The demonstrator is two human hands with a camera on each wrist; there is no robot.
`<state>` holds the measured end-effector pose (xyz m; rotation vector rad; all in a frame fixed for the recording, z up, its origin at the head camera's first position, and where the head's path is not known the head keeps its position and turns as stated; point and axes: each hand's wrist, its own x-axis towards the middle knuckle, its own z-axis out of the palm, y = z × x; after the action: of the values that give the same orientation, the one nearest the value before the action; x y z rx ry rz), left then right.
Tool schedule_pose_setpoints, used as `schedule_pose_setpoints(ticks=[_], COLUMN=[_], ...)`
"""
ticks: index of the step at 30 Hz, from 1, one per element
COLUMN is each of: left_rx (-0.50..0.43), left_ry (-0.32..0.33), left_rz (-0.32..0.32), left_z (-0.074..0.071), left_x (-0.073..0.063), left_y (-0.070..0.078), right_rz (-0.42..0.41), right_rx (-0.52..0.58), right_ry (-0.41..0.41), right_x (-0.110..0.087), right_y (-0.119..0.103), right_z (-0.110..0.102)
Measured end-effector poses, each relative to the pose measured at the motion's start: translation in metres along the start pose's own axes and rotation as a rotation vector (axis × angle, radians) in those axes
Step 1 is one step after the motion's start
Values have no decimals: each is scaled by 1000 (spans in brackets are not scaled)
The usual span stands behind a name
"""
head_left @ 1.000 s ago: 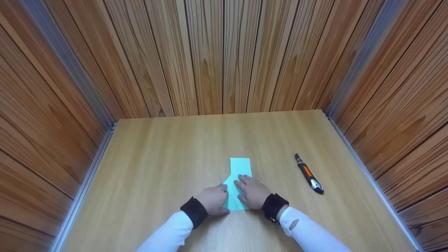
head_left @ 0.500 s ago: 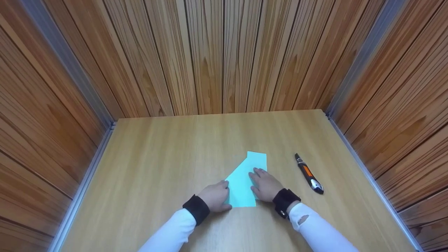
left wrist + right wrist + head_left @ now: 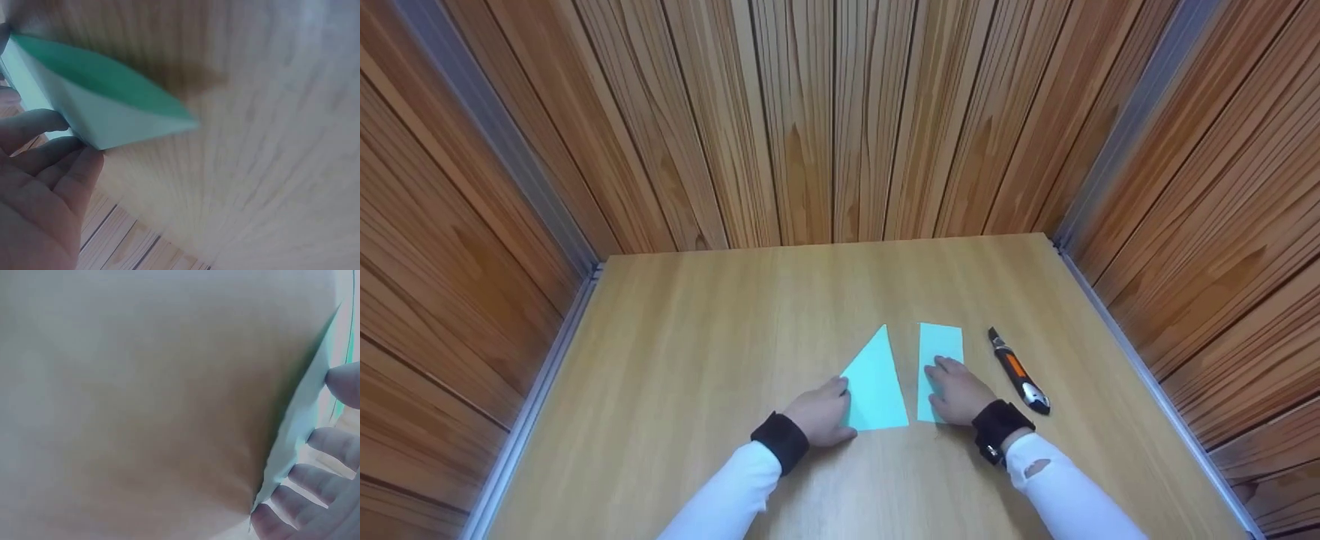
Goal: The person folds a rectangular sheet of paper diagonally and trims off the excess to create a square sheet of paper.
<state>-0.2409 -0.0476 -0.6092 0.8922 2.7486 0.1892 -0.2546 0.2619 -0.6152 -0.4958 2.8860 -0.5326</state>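
Two pieces of turquoise paper lie apart on the table. The left paper piece (image 3: 876, 390) has a slanted upper-left edge and comes to a point at the top. My left hand (image 3: 821, 412) touches its left side, fingertips along the edge and thumb near the lower corner. In the left wrist view this paper (image 3: 84, 107) bows up, with a darker green face showing beneath. My right hand (image 3: 960, 391) rests on the narrow rectangular paper strip (image 3: 940, 341), fingers spread. The right wrist view has the fingertips lined along the strip's raised edge (image 3: 295, 422).
A black and orange utility knife (image 3: 1018, 371) lies right of my right hand. Wood-panelled walls (image 3: 810, 120) and metal corner rails (image 3: 1155, 382) bound the wooden table (image 3: 697, 337) at the back and sides.
The overlapping papers have come apart. My right hand has slid right with the strip, leaving a gap. My left hand has stayed nearly in place at the larger piece.
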Motion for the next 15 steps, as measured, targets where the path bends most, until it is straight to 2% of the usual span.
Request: schedule_pose_setpoints(ticks=[8,11,15], left_rx=[-35,-43,-24], left_ry=[-16,-23,0], left_rz=[-7,-7,8], left_z=[-3,-4,-6], left_x=[-1,-5,-9], left_y=[-6,-8,-10], right_rz=[59,75,77], right_rx=[-14,-32,-22], right_ry=[10,25,68], right_x=[0,4,11], right_y=[3,-2,-12], right_z=[-6,-4,-1])
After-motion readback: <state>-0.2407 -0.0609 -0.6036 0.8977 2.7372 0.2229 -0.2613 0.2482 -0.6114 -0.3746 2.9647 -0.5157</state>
